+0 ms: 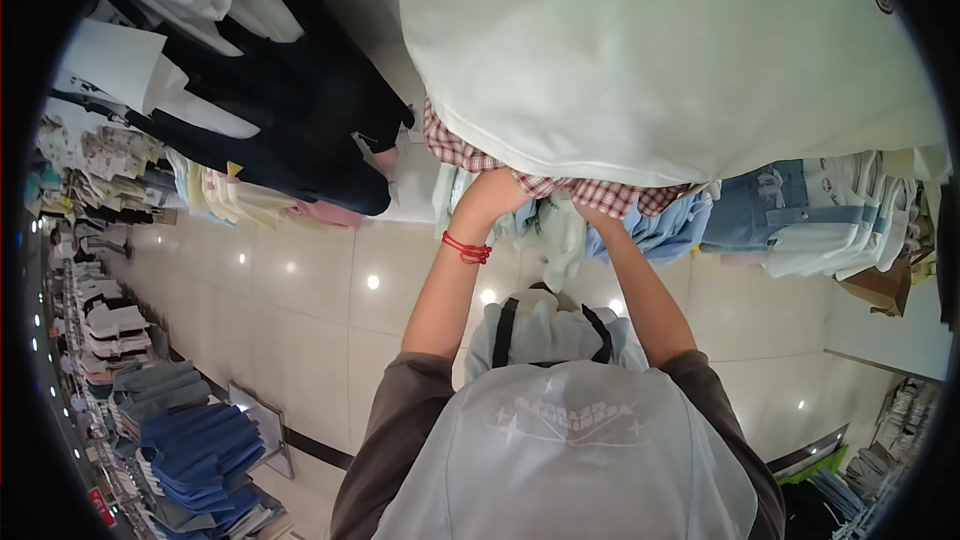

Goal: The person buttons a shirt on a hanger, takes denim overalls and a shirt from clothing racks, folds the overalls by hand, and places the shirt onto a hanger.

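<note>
A large white top (640, 60) hangs at the upper right, with a red-and-white checked hem (455, 145) showing below its edge. My left hand (500, 192) is at this hem, its fingers hidden by the checked fabric. Close to its right, my right hand (594, 212) touches the underside of the same hem, with its fingers also covered. A red cord bracelet (467, 249) circles my left wrist. Whether either hand grips the cloth cannot be seen.
Dark clothing (290, 100) hangs at the upper left. Light blue and denim garments (760, 205) hang behind the hands. Racks of folded-over blue clothes (200, 445) stand at lower left. Shiny floor tiles (300, 290) lie below. A cardboard box (878, 287) is at right.
</note>
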`<state>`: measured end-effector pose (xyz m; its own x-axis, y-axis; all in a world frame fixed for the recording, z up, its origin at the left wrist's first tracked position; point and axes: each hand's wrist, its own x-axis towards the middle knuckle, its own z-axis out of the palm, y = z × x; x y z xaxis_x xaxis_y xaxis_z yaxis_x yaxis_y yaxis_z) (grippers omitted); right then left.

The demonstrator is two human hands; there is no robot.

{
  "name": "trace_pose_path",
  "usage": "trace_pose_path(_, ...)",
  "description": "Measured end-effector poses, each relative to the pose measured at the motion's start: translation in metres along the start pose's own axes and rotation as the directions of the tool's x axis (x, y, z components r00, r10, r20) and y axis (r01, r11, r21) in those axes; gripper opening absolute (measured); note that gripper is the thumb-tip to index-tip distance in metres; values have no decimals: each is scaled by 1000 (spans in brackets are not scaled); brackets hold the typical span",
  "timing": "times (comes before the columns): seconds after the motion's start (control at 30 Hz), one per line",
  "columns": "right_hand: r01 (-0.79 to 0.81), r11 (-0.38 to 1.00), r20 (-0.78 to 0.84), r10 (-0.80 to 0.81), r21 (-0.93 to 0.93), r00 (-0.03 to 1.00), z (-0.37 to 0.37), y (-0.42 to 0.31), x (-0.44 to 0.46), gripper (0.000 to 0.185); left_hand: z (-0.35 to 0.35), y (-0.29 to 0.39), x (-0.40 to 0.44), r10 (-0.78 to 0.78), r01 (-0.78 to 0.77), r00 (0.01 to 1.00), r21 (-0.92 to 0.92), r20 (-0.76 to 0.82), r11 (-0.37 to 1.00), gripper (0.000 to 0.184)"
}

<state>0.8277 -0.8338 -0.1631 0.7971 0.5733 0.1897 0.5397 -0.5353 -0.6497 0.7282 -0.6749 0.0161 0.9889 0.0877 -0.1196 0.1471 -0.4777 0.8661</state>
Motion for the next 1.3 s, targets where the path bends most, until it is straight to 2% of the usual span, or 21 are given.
trace_pose_path(0.03, -21, 1000, 12, 21, 14, 1000, -3, -2, -1, 38, 0, -9, 3, 17, -17, 998, 11, 55, 1000, 52)
trace_pose_path(0.1, -82, 995, 47, 80, 49, 996, -9, -7, -3, 39, 10, -21, 7, 67, -68, 998, 8, 8, 998, 52)
trace_pose_path(0.17, -245, 959, 134, 226, 144, 965, -13, -14, -9, 41, 18, -28, 11, 74, -74, 997, 22, -11, 997, 49)
trace_pose_path(0.2, -427, 876, 229, 379, 223, 897, -18, -22, -14, 43, 22, -28, 12, 44, -44, 999, 1, -21, 999, 48)
trace_pose_path(0.23, -288, 943, 125, 270, 165, 955, -4, -6, -18, 53, 26, -26, 14, 13, -14, 1000, -20, -28, 1000, 48)
trace_pose_path(0.3, -292, 926, 20, 296, 238, 955, 6, 6, -32, 53, 27, -11, 12, -74, 74, 997, 12, 15, 997, 50)
trace_pose_path(0.37, -262, 924, -88, 296, 277, 951, 8, 3, -43, 58, 43, -48, 24, -104, 106, 994, 59, -26, 993, 41)
trace_pose_path(0.43, -275, 909, -52, 306, 314, 951, 3, -2, -50, 61, 45, -44, 23, -176, 176, 984, 148, -10, 973, 34)
trace_pose_path(0.53, -304, 905, -33, 328, 296, 944, -2, -1, -57, 61, 68, -139, 56, -171, 178, 984, 224, -49, 958, 43)
trace_pose_path(0.6, -273, 924, -58, 298, 268, 953, -9, -6, -62, 55, 72, -100, 48, -98, 116, 992, 279, -80, 953, 40)
trace_pose_path(0.63, -271, 933, -50, 290, 238, 956, -8, -4, -65, 60, 73, -71, 36, -58, 84, 994, 307, -95, 948, 39)
trace_pose_path(0.7, -328, 924, 61, 323, 195, 945, -19, -13, -70, 62, 69, -36, 30, -149, 134, 989, 360, 15, 923, 45)
trace_pose_path(0.77, -346, 928, 140, 327, 140, 935, -21, -12, -81, 61, 88, -71, 36, -94, 94, 995, 450, -23, 888, 45)
trace_pose_path(0.87, -271, 962, 216, 260, 20, 941, 1, 11, -112, 52, 111, -183, 72, 170, -7, 952, 536, -256, 844, 46)
trace_pose_path(0.9, -264, 964, 240, 252, 15, 937, -1, 14, -120, 49, 116, -203, 79, 232, -39, 919, 512, -320, 858, 46)
trace_pose_path(0.97, -253, 967, 294, 238, 11, 926, -7, 21, -134, 43, 126, -181, 81, 176, -82, 908, 251, -379, 964, 45)
trace_pose_path(1.03, -232, 973, 366, 215, 2, 905, -29, 26, -141, 38, 128, -141, 76, 98, -120, 902, -26, -420, 992, 44)
trace_pose_path(1.1, -192, 981, 419, 170, 11, 892, -49, 39, -149, 33, 137, -101, 71, 5, -156, 896, -304, -443, 940, 43)
trace_pose_path(1.17, -160, 976, 408, 87, 148, 909, -74, 55, -156, 30, 160, -70, 67, -55, -188, 863, -421, -502, 887, 37)
trace_pose_path(1.23, -104, 946, 329, -4, 308, 944, -93, 78, -163, 26, 186, -17, 64, -218, -313, 824, -741, -522, 594, 33)
trace_pose_path(1.3, -181, 916, 308, 68, 357, 949, -118, 108, -178, 24, 211, -8, 65, -110, -257, 901, -720, -420, 644, 35)
